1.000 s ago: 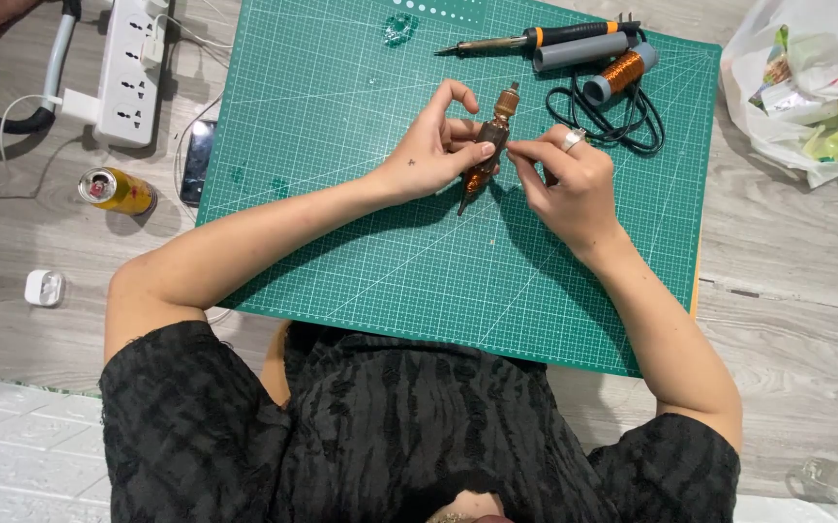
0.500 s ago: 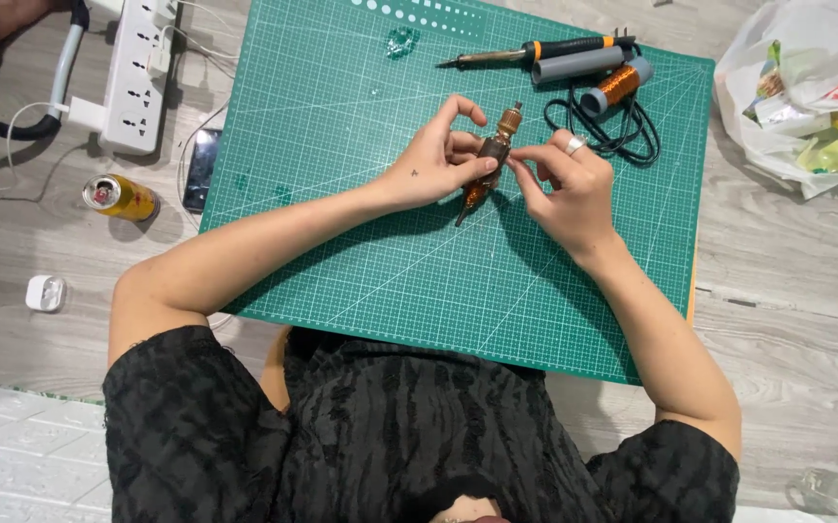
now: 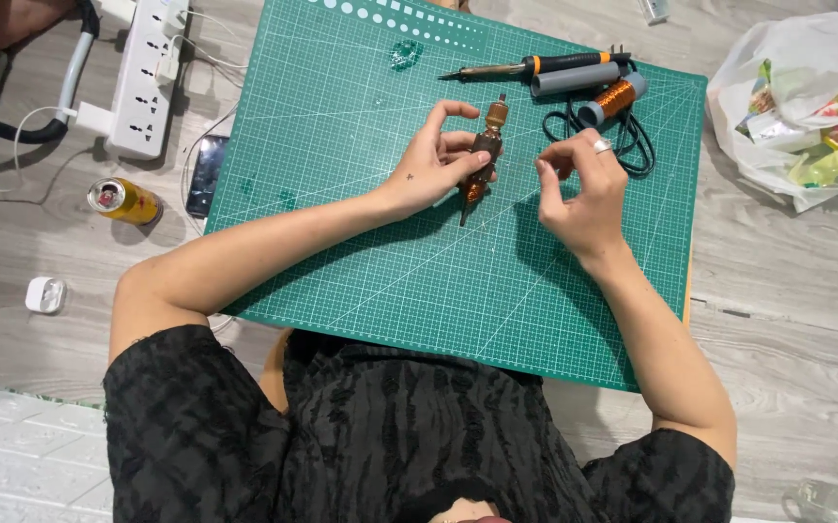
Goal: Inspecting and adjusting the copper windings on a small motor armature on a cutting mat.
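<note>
My left hand [image 3: 433,165] grips a small brown rotor with copper winding [image 3: 484,153], holding it tilted over the green cutting mat [image 3: 361,261]. My right hand [image 3: 581,189], a ring on one finger, hovers just right of the rotor and does not touch it. Its thumb and forefinger are pinched together, and I see nothing between them.
On the mat's far edge lie a soldering iron [image 3: 535,68], a spool of copper wire [image 3: 614,99] and a coiled black cord [image 3: 637,145]. On the floor to the left are a power strip [image 3: 143,77], a phone [image 3: 208,174], a yellow can [image 3: 126,200] and a small white case [image 3: 46,293]. A plastic bag [image 3: 806,107] sits at the right.
My right hand has let go of the rotor and drawn away to the right. My left hand still holds the rotor in about the same place.
</note>
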